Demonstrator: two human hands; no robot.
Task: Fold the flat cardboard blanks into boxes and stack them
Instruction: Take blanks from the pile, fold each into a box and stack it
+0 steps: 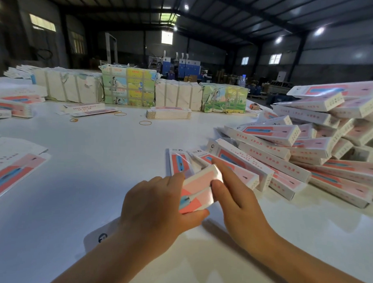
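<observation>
A pink, white and blue cardboard box [197,187] is held tilted above the white table [94,169], its near end towards me. My left hand [157,206] grips it from the left, thumb under its near edge. My right hand [240,199] touches its right side, thumb and forefinger on the end. A big pile of folded boxes [322,147] lies to the right. Flat blanks [11,168] lie at the left edge, and another blank [101,237] shows under my left wrist.
A short stack of blanks [168,113] and several rubber bands [145,123] lie mid-table. Strapped bundles of printed card [128,86] line the far edge. More boxes [12,106] sit far left. A water bottle [243,80] stands behind.
</observation>
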